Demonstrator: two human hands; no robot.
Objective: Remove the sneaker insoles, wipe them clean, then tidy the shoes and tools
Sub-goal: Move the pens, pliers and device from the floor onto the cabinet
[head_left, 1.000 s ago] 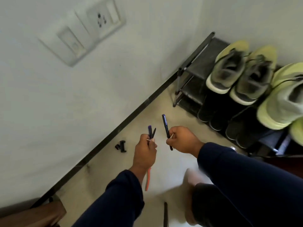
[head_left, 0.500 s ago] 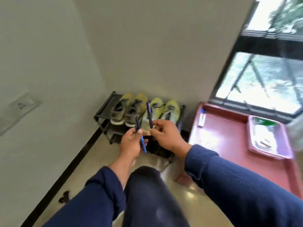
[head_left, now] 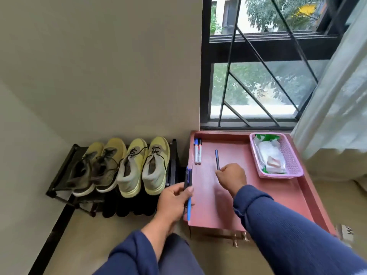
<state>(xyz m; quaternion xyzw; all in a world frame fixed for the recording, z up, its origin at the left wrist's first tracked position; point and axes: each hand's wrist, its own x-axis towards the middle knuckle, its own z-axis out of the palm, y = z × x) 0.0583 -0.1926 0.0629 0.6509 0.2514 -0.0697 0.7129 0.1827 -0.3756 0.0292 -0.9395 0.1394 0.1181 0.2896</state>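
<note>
Left hand (head_left: 174, 201) grips a bunch of pens (head_left: 188, 187), fingers curled round them, thumb on top; the bunch sits just off the bench's left edge, tips up, a blue barrel sticking out below the fist. Right hand (head_left: 231, 175) pinches a single dark pen (head_left: 217, 159) betw. thumb & fingers, held upright-ish over the middle of the red bench (head_left: 210, 205), its top end pointing toward the far edge. Can't tell if that pen touches the surface.

Two markers (head_left: 197, 153) lie side by side at the bench's far-left corner, caps toward the wall. A pink basket (head_left: 296, 167) sits at the far-right corner w/ plastic-wrapped packets (head_left: 271, 155) inside, one green & white.

Sneakers: two pairs on the top tier of a black shoe rack (head_left: 59, 175), just left of the bench, heels toward the camera. Left pair (head_left: 95, 169) is yellow w/ grey-brown uppers, right pair (head_left: 143, 167) pale yellow-green w/ black laces. Insoles not visible from here. Dark shoes (head_left: 127, 205) fill the lower tier.

Room: beige floor, off-white walls w/ a black skirting strip at left, a dark-framed window (head_left: 252, 76) w/ diagonal bars behind the bench, trees outside, a sheer curtain (head_left: 337, 106) at right. Both sleeves navy.
</note>
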